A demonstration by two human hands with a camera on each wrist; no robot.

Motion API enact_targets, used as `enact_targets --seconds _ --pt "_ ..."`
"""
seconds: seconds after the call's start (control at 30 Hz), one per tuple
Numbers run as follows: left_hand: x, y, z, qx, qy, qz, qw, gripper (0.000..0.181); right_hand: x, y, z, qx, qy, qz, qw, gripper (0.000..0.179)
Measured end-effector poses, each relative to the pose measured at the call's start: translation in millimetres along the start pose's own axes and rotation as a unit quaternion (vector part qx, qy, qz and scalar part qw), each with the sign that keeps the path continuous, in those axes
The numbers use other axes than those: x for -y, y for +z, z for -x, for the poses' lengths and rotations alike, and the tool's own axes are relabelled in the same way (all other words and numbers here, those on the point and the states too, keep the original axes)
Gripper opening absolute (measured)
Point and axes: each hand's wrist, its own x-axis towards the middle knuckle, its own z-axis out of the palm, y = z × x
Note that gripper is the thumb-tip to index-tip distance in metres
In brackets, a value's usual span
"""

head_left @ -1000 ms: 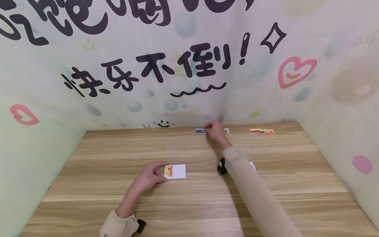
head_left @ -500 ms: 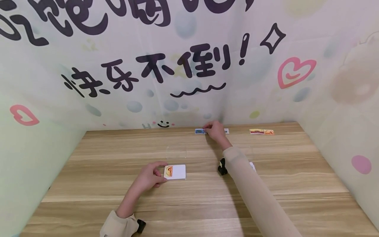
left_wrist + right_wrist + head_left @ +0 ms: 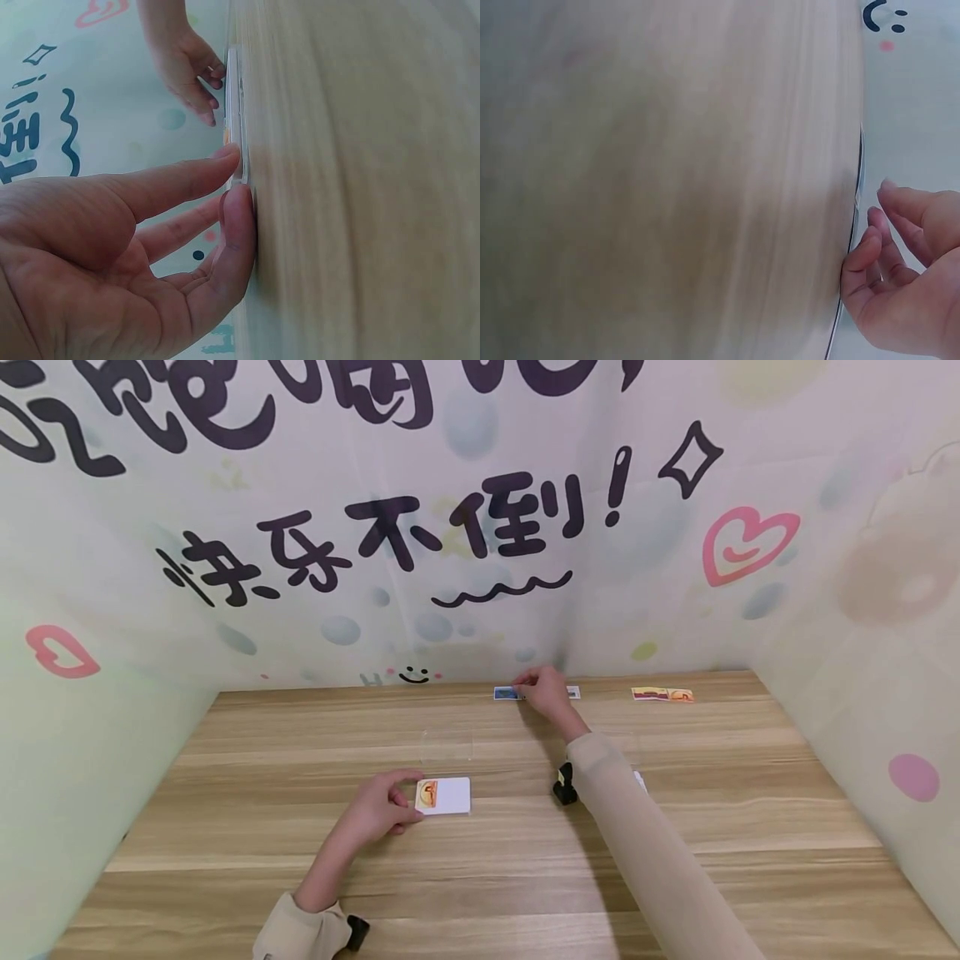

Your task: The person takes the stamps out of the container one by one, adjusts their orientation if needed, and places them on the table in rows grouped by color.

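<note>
In the head view, my left hand [image 3: 378,808] grips the left end of a flat stack of cards [image 3: 453,796], thumb on the near edge and a finger at the far edge. An orange and yellow picture covers the left part of the top card; the rest is white. Clear layers show in the stack's side [image 3: 235,97] in the left wrist view. My right hand [image 3: 546,692] reaches to the table's back edge, over a row of small picture cards [image 3: 506,692], and hides the row's middle. In the right wrist view, its bent fingers [image 3: 864,255] touch down at the row, thumb apart.
Another short strip of picture cards [image 3: 650,693] lies at the back right. A faint clear plate [image 3: 447,746] lies behind the stack. White cards [image 3: 640,781] peek out beside the right sleeve. A printed cloth wall [image 3: 322,635] rises at the table's back edge.
</note>
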Motion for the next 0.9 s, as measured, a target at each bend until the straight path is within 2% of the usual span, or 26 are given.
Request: enact_targets --seconds 0.43,0.9 --pt "3.2 -0.7 -0.2 0.002 0.011 0.014 0.9998 0.053 -1.2 -1.5 3.3 0.005 -0.007 -0.021 0.9997 0.021" --pt "3.3 -0.6 -1.3 0.001 0.003 0.012 0.9999 0.053 -0.3 -3.4 7.0 0.011 -0.015 -0.005 0.9998 0.022"
